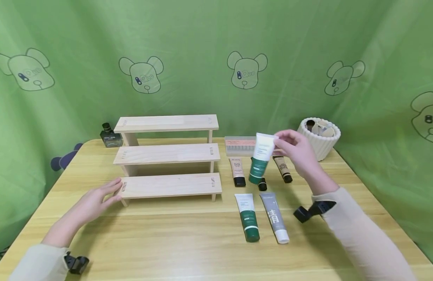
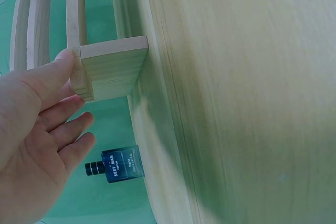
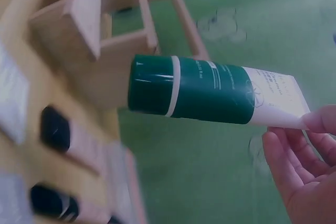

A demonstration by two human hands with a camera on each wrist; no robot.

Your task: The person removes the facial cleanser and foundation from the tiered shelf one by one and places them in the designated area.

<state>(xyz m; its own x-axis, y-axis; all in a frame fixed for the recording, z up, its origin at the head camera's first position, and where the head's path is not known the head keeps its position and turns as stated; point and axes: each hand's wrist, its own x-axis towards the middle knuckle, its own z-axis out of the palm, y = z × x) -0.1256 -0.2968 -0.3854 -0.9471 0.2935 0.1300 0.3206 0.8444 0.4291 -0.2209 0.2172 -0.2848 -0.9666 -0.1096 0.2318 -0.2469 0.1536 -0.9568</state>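
Note:
My right hand (image 1: 296,150) pinches the flat end of a white and green squeeze tube (image 1: 261,158), held above the table with its green cap downward. In the right wrist view the tube (image 3: 215,90) lies across the picture, thumb and fingers at its white end. My left hand (image 1: 95,201) grips the left end of the lowest board of a three-step wooden display rack (image 1: 171,185). Its thumb and index finger are on the board's corner in the left wrist view, the other fingers loosely bent. A second white and green tube (image 1: 248,216) lies beside a grey tube (image 1: 274,216).
Behind the held tube lie a BB cream tube (image 1: 237,171), a beige tube (image 1: 282,168), a partly hidden black-capped tube (image 1: 262,184) and a flat box (image 1: 239,145). A ribbed white pot (image 1: 322,142) with brushes stands back right. A dark perfume bottle (image 1: 111,136) stands back left.

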